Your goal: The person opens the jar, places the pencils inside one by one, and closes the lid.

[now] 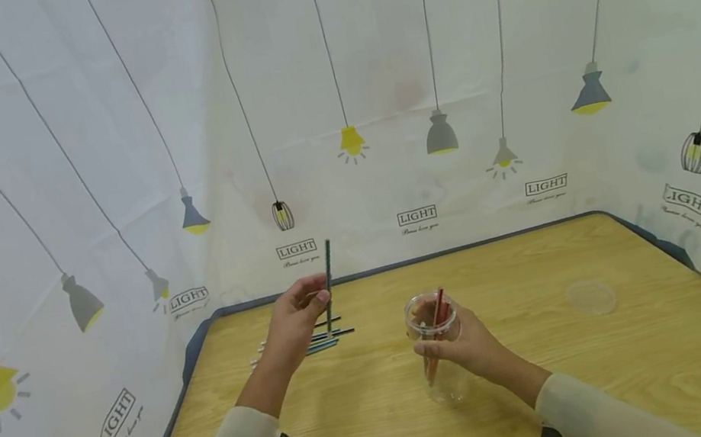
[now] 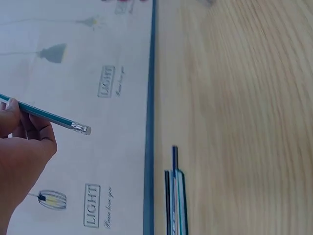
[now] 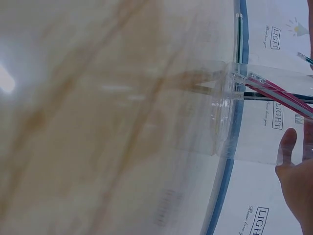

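Note:
In the head view my left hand (image 1: 300, 316) pinches a dark green pencil (image 1: 328, 276) between thumb and fingers, raised nearly upright above the table. Its silvery ferrule and pale eraser end show in the left wrist view, where the pencil (image 2: 51, 116) slants across. Below that hand lie several loose pencils (image 1: 323, 345), dark and blue-green. My right hand (image 1: 472, 345) grips a clear jar (image 1: 447, 388) near its top, thumb across the front. Red pencils (image 3: 279, 93) lean inside the jar, along with a dark one; the palm is partly hidden behind the jar.
A clear round lid (image 1: 590, 297) lies on the wooden table (image 1: 548, 402) to the right. Behind and at both sides hangs a white cloth (image 1: 365, 54) printed with lamps, its dark blue border (image 1: 466, 244) running along the table's edge.

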A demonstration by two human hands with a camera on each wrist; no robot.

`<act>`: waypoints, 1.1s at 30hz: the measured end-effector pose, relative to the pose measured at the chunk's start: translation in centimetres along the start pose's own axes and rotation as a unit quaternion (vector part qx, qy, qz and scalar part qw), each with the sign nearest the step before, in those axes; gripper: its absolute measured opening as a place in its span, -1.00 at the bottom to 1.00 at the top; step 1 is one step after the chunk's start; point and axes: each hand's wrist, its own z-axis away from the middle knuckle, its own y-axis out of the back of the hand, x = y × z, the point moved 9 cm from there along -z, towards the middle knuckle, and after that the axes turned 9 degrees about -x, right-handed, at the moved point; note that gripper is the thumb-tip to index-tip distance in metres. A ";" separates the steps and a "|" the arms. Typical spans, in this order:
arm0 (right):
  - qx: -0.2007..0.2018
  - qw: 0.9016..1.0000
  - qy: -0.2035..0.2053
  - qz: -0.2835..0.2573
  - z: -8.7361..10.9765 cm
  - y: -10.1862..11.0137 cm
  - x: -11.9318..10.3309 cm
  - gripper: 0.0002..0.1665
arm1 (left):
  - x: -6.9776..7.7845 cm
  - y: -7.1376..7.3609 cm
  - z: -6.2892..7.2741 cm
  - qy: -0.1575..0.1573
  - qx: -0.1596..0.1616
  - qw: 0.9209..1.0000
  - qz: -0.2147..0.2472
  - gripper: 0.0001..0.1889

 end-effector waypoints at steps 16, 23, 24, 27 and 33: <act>-0.003 1.000 -0.006 0.009 0.3 -0.3 0.2 -0.26 | 7.4 -6.1 2.4 -0.082 -0.104 0.977 0.169 -0.75; -0.003 1.000 -0.004 0.011 0.4 -0.3 0.2 -0.26 | 9.3 -7.3 2.9 -0.103 -0.119 0.969 0.192 -0.75; -0.003 1.000 -0.004 0.012 0.3 -0.3 0.2 -0.26 | 9.6 -7.5 2.9 -0.103 -0.120 0.968 0.195 -0.75; -0.003 1.000 -0.005 0.010 0.3 -0.3 0.1 -0.26 | 10.4 -7.9 2.9 -0.109 -0.123 0.967 0.197 -0.75; 0.002 1.000 -0.009 0.016 0.0 0.1 0.2 -0.25 | 12.2 -8.7 2.9 -0.126 -0.129 0.965 0.193 -0.73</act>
